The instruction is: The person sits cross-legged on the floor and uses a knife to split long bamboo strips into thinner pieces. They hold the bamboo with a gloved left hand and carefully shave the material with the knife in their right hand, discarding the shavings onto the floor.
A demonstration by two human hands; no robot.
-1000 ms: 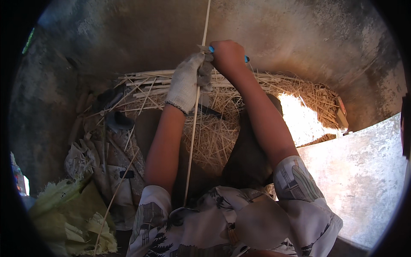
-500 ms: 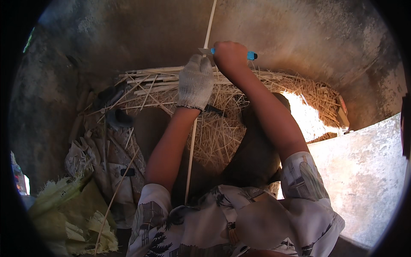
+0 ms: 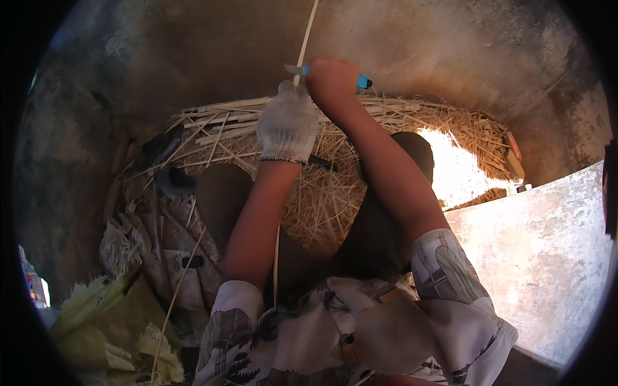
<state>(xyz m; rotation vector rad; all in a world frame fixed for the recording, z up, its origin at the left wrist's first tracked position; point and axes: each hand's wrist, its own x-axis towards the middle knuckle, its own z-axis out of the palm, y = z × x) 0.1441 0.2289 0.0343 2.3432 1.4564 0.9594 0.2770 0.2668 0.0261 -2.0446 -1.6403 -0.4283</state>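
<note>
In a knitted grey-white glove, my left hand is closed around a long, thin pale strip that looks like split bamboo. The strip runs from the top of the picture through the glove and down toward my lap. My bare right hand grips a blue-handled utility knife. Its blade points left and lies across the strip just beyond the gloved fingers. The glove hides my left fingertips.
A heap of shavings lies between my knees, with several pale strips along its far side. A concrete wall curves behind. A torn yellow-green sack lies at lower left; a pale slab stands at right.
Both hands have shifted slightly left, the right hand with the knife also a little away from me. The strip's far end has moved left with them.
</note>
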